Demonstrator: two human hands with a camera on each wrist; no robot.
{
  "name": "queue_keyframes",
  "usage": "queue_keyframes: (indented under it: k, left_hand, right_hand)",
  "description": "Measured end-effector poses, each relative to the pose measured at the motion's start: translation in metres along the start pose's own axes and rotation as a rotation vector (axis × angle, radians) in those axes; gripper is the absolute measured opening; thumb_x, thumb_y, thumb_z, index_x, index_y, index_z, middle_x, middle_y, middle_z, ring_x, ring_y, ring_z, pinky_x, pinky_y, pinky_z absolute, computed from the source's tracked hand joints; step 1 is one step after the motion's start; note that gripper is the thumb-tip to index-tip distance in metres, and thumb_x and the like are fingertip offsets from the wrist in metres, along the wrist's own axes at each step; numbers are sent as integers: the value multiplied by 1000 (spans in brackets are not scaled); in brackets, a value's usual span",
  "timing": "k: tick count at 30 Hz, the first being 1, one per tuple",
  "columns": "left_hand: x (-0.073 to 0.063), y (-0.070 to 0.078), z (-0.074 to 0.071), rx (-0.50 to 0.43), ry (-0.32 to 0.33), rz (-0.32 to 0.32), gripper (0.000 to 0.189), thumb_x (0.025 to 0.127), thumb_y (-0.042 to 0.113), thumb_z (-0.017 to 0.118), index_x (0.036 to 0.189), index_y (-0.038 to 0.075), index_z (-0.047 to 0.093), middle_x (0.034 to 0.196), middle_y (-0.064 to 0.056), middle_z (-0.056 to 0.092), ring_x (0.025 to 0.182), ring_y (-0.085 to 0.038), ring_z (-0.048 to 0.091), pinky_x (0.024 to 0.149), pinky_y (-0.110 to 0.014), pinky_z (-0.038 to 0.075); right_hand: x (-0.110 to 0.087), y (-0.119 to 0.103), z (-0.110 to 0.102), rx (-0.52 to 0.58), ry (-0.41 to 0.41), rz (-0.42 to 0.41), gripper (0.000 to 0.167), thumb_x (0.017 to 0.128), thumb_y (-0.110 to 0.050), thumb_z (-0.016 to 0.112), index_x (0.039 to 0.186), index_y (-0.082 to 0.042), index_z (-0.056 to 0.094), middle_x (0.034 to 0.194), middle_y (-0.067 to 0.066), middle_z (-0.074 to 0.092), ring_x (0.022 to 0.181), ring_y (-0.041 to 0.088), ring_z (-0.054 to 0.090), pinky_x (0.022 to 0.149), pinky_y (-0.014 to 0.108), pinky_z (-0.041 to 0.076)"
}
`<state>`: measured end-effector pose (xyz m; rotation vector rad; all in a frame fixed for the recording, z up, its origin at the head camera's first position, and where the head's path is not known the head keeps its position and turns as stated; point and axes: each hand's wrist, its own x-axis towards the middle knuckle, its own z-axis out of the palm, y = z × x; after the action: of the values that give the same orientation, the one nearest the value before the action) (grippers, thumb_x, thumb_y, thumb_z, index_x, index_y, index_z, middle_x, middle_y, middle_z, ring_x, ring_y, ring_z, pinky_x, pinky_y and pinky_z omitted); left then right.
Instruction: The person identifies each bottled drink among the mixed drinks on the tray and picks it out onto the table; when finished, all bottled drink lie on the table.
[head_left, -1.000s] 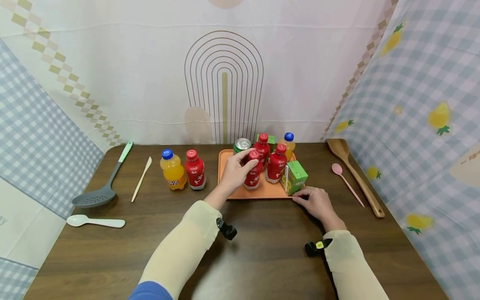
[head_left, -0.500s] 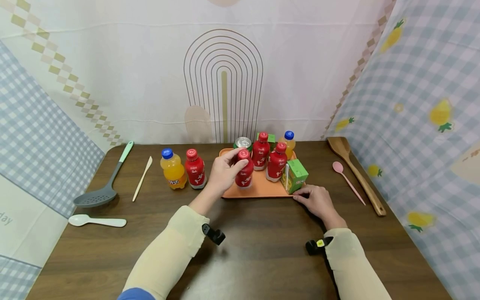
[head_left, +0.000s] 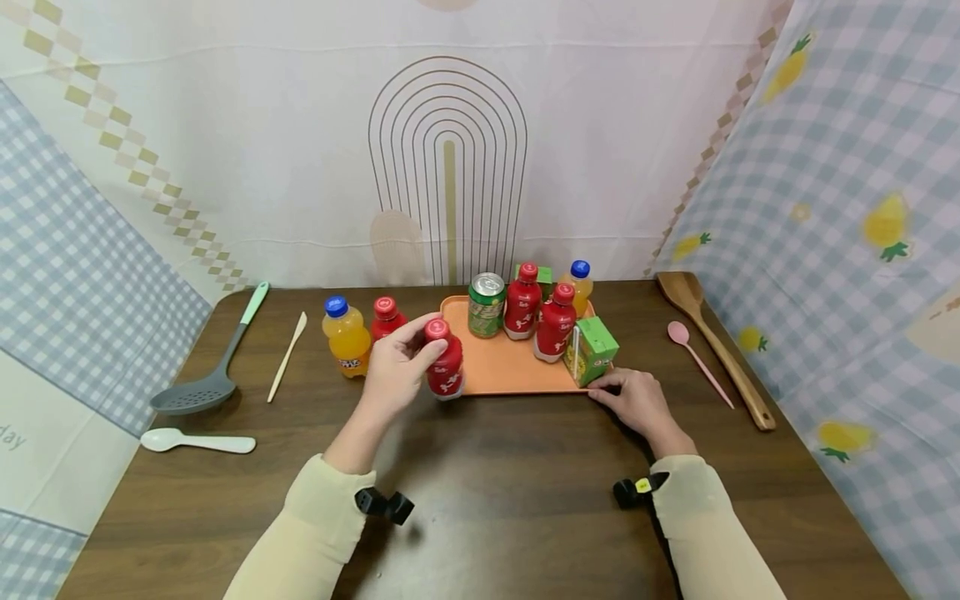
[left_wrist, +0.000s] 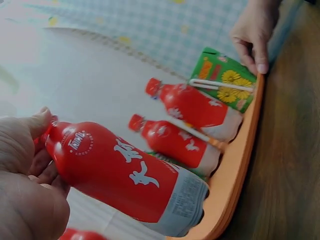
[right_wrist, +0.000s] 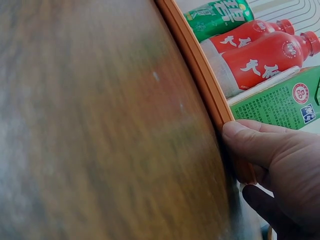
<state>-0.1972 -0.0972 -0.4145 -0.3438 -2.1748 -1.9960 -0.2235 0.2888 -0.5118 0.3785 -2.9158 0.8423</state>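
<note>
My left hand [head_left: 396, 371] grips a red bottle [head_left: 446, 367] by its upper part, near the front left corner of the orange tray [head_left: 517, 382]. In the left wrist view the same red bottle [left_wrist: 120, 172] leans across the picture, its white base over the tray's edge. With thumb and fingers my right hand [head_left: 637, 406] pinches the tray's front right corner; the right wrist view shows the thumb on the rim [right_wrist: 212, 95]. On the tray stand a green can [head_left: 486, 308], two red bottles, a green drink carton [head_left: 592, 354] with a straw, another green carton and an orange drink bottle [head_left: 581, 287].
Left of the tray stand an orange soda bottle [head_left: 347, 337] and a red bottle [head_left: 386, 315], partly hidden by my left hand. A slotted turner [head_left: 197, 392], a knife [head_left: 287, 357] and a white spoon [head_left: 197, 442] lie left. A pink spoon [head_left: 697, 362] and wooden spatula [head_left: 716, 350] lie right.
My left hand has carried the red bottle leftward from the tray's middle to its front left corner, uncovering the green can. My right hand stays at the tray's corner.
</note>
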Motion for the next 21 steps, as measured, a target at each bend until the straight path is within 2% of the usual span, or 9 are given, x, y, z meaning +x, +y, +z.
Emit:
queue_keyframes:
  k: [3, 8, 12, 21]
  left_hand:
    - [-10, 1, -11, -45, 16, -9, 41, 89, 10, 68, 129, 1, 60, 120, -16, 63, 105, -19, 61, 92, -24, 49]
    - [-22, -2, -30, -86, 42, 23, 39, 89, 5, 67, 127, -3, 59, 119, -20, 62, 105, -15, 61, 92, -24, 49]
    - [-26, -7, -46, -46, 51, 34, 38, 90, 4, 66, 127, -4, 59, 117, -18, 62, 103, -14, 61, 90, -22, 49]
    - [-26, -16, -75, 40, 101, 13, 40, 91, 11, 67, 128, -2, 59, 118, -11, 64, 104, -11, 60, 87, -18, 49]
  right_hand:
    - [0, 0, -1, -5, -1, -1, 9, 83, -27, 77, 88, -20, 79, 95, 1, 72, 94, 24, 65, 83, 49, 49]
    - [-1, -1, -1, -5, -6, 9, 9, 83, -27, 77, 89, -20, 79, 94, 1, 72, 93, 24, 65, 83, 49, 49]
    - [-1, -2, -1, -8, -8, 20, 9, 83, -28, 77, 88, -21, 79, 94, 1, 72, 93, 23, 65, 83, 49, 50]
    - [-1, -1, 1, 0, 0, 23, 8, 83, -28, 77, 88, -22, 79, 93, 0, 72, 91, 22, 65, 82, 48, 50]
